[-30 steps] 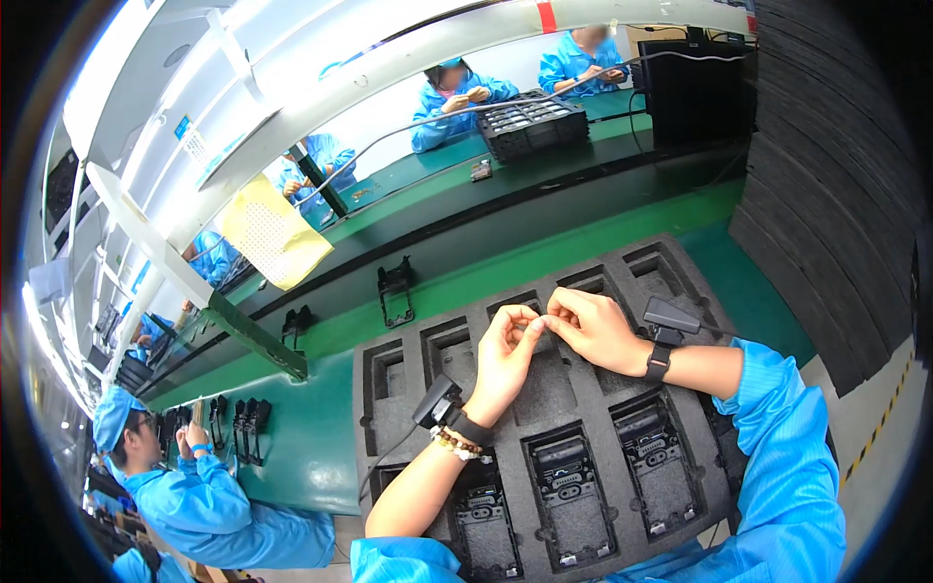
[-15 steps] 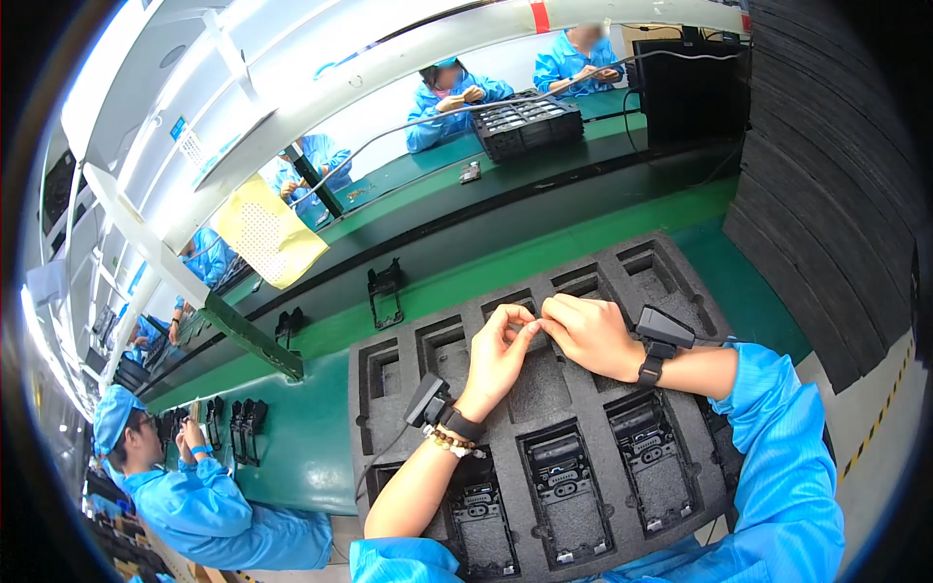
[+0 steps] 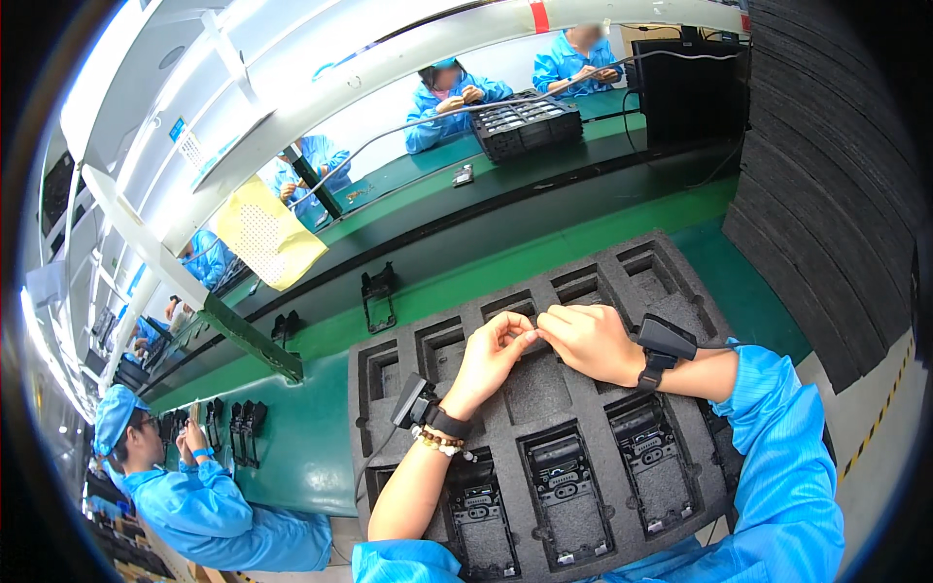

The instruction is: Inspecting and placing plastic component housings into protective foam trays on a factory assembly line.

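Observation:
My left hand [image 3: 494, 356] and my right hand [image 3: 586, 340] meet fingertip to fingertip over a dark grey foam tray [image 3: 680, 291] with rectangular pockets. The fingers pinch together on something very small that I cannot make out. Both wrists carry black strapped devices [image 3: 664, 342]; the left wrist also has a bead bracelet [image 3: 437, 442]. Three near pockets hold black electronic units [image 3: 566, 481], while the far pockets look empty. My sleeves are blue.
A dark conveyor belt [image 3: 505, 209] runs beyond the green bench [image 3: 292, 447], carrying a black bracket [image 3: 379, 291]. A tall stack of grey foam trays [image 3: 826, 175] stands at right. A person in blue [image 3: 185, 486] works at my left; others sit across the line. A yellow sheet [image 3: 264, 233] hangs overhead.
My hands stay pinched together over the tray; the view has shifted slightly, so hands and tray sit a little lower and to the left in the picture.

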`<state>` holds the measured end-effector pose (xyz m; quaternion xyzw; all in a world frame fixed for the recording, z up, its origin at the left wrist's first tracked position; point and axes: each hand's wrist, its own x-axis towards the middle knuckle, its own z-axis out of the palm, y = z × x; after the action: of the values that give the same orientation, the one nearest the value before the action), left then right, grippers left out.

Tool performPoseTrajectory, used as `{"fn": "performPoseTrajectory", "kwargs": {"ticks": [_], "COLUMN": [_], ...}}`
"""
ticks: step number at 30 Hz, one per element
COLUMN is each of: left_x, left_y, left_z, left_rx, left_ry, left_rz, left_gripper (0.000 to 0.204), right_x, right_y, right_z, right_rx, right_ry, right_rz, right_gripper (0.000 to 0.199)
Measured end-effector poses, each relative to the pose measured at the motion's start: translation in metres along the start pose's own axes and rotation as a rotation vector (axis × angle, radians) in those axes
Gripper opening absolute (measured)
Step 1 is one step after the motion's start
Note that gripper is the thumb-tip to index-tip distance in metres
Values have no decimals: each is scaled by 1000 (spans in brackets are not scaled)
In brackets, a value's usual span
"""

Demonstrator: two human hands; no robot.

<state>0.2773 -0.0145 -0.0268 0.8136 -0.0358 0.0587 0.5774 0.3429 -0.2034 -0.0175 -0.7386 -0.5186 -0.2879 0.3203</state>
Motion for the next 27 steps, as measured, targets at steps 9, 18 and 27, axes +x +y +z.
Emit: {"fn": "performPoseTrajectory", "kwargs": {"ticks": [9, 18, 27], "left_x": [-1, -5, -6], "left_y": [-1, 4, 8], "left_z": [0, 1, 0], "left_rx": [-11, -9, -216], "left_ry": [-28, -66, -130], "left_rz": [-3, -8, -21], "left_gripper": [11, 7, 7], "right_x": [0, 0, 2], "right_y": [1, 0, -1], "right_z": [2, 2, 0], "right_rx": [13, 27, 156], "right_ry": [-22, -41, -50], "right_rz": [-33, -28, 28], "right_gripper": [11, 12, 9]}}
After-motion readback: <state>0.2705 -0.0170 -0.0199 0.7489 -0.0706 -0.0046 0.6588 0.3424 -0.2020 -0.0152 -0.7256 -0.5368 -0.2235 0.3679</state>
